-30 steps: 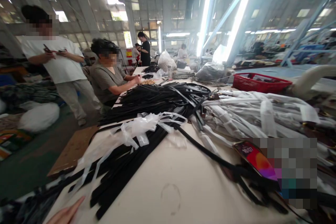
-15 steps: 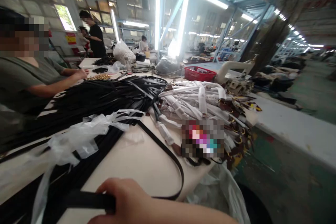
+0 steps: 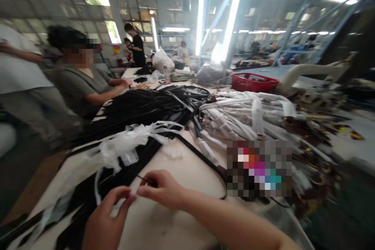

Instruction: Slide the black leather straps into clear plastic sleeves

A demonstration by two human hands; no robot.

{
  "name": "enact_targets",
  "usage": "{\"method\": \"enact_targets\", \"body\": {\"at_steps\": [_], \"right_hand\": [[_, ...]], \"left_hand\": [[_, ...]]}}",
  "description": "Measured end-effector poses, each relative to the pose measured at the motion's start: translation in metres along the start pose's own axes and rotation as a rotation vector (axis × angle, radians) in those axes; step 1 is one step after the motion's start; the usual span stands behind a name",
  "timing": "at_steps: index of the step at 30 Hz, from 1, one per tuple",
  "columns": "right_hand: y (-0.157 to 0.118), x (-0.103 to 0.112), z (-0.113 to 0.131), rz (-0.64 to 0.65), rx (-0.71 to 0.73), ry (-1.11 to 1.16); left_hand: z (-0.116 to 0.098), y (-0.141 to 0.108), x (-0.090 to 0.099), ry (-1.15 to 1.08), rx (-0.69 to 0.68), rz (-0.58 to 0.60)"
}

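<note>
My right hand (image 3: 165, 189) is closed over the bare tabletop, with a thin dark end of a black strap (image 3: 142, 179) poking out from its fingers. Close beside it, my left hand (image 3: 107, 216) has thumb and forefinger pinched together; whatever sits between the tips is too small to make out. A length of black strap (image 3: 205, 157) curves over the table toward my right forearm. Left of my hands lie bundled black straps (image 3: 146, 154), partly covered by crumpled translucent white wrapping strips (image 3: 125, 142).
A big pile of black straps (image 3: 140, 105) lies farther back. White-wrapped straps with brown ends (image 3: 240, 113) are heaped to the right, near a red basket (image 3: 254, 82) and a sewing machine (image 3: 310, 78). A seated co-worker (image 3: 79, 78) works at the left side.
My left hand has come into view and met the right. The right hand, earlier gripping a wide black strap low in view, is now farther forward. The view has swung left.
</note>
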State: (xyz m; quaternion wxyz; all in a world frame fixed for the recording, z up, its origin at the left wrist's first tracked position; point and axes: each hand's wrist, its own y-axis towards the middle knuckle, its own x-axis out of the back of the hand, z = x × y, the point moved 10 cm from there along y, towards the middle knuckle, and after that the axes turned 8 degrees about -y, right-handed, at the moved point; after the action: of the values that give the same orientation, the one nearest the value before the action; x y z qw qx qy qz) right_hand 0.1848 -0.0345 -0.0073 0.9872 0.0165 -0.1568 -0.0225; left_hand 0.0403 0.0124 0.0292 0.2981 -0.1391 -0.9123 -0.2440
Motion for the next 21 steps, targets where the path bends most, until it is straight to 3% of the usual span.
{"method": "enact_targets", "body": {"at_steps": [4,8,14,17,21], "right_hand": [[-0.004,0.005,-0.001,-0.143,0.031,-0.152],[-0.006,-0.001,0.0,-0.144,0.097,-0.163],[-0.032,0.005,0.043,-0.188,0.372,-0.247],[-0.043,0.027,0.046,-0.238,0.325,0.061],[-0.044,0.077,0.022,-0.446,0.166,0.639]], "left_hand": [[-0.02,0.005,-0.016,-0.072,0.011,0.019],[-0.025,0.003,-0.026,-0.087,0.015,0.076],[-0.027,-0.01,-0.04,0.024,-0.094,0.457],[-0.013,-0.011,-0.026,0.122,-0.094,0.463],[0.013,-0.016,-0.002,0.208,-0.043,0.382]]}}
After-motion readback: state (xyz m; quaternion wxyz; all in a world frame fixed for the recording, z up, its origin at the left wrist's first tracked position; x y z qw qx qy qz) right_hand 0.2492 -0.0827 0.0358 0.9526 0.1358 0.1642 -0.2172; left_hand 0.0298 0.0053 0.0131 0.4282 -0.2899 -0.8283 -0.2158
